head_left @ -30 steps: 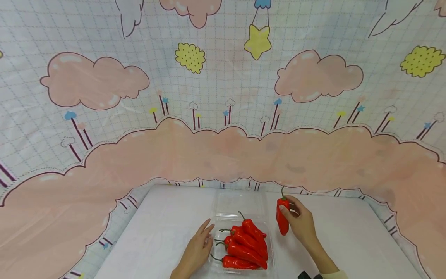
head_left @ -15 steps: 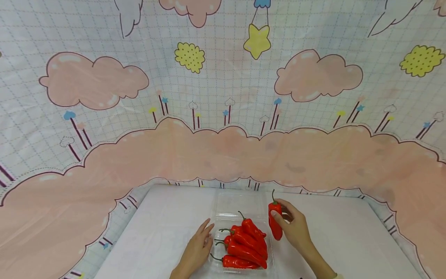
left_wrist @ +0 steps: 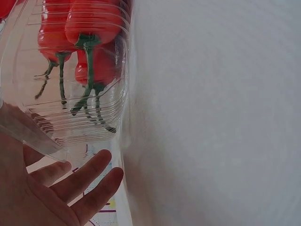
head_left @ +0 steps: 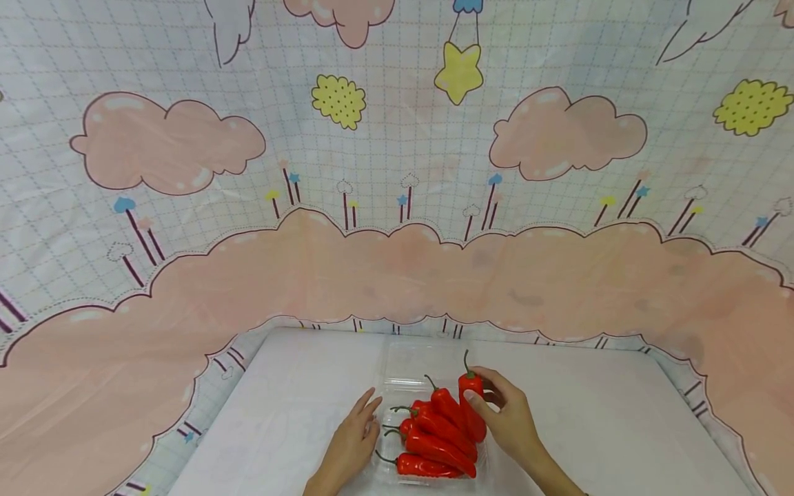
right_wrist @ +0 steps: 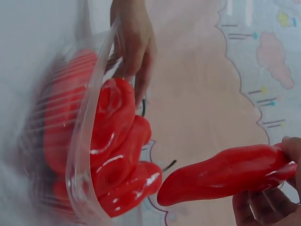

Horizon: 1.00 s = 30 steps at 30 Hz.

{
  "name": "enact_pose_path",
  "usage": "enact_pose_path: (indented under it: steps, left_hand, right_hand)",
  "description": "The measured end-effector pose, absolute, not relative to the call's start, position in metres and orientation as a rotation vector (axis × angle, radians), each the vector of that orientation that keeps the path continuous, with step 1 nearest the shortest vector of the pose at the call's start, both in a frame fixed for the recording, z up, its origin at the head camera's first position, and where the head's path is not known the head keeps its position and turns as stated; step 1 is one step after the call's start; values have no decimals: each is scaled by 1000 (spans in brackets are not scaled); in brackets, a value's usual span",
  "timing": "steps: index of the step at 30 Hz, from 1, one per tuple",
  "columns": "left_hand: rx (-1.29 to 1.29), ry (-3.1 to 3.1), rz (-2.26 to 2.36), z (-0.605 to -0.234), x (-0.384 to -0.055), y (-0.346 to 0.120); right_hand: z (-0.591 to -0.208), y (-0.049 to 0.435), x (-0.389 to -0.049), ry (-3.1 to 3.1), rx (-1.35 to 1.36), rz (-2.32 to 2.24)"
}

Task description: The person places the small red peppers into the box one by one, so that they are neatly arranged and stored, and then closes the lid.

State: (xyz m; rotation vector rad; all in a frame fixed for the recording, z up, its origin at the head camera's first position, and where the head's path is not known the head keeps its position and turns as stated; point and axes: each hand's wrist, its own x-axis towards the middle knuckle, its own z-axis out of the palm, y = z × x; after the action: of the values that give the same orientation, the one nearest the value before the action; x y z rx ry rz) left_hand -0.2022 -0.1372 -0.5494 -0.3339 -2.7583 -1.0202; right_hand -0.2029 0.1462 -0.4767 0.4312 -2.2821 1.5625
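My right hand [head_left: 513, 420] grips a red pepper [head_left: 470, 391] near its stem end, thumb on the near side. The pepper hangs tip down with its green stem up, over the right side of a clear plastic box [head_left: 428, 483]. In the right wrist view the held pepper [right_wrist: 221, 174] points its tip toward the box's peppers [right_wrist: 124, 155]. Several red peppers [head_left: 437, 448] lie piled in the box, most stems pointing left. My left hand [head_left: 350, 441] rests along the box's left side. Its fingers [left_wrist: 96, 165] stretch out at the box corner in the left wrist view.
The box's clear lid [head_left: 428, 362] lies folded back behind it on the white tabletop [head_left: 298, 386]. A cloth printed with pink clouds [head_left: 397, 275] hangs behind the table and runs along its sides.
My right hand has carried the held pepper left and toward me, from beside the box to over its right side. The left hand and the piled peppers stay put.
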Motion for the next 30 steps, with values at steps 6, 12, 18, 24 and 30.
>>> enact_pose_path:
  steps: [6, 12, 18, 24, 30]
  left_hand:
    - [-332, -2748, -1018, -550, -204, -137]
    - [-329, -2757, -1009, -551, -205, -137]
    - [-327, -2768, -1013, -552, -205, -137]
    - [-335, -2758, -1014, -552, -206, -137]
    - [-322, -2764, -1028, -552, -207, -137]
  right_hand:
    - [-478, 138, -197, -2296, 449, 1623]
    - [-480, 131, -192, -2315, 470, 1662]
    - [-479, 125, -187, -2397, 468, 1725]
    - [-483, 121, -183, -2497, 579, 1671]
    - [-486, 118, -181, -2569, 629, 1549]
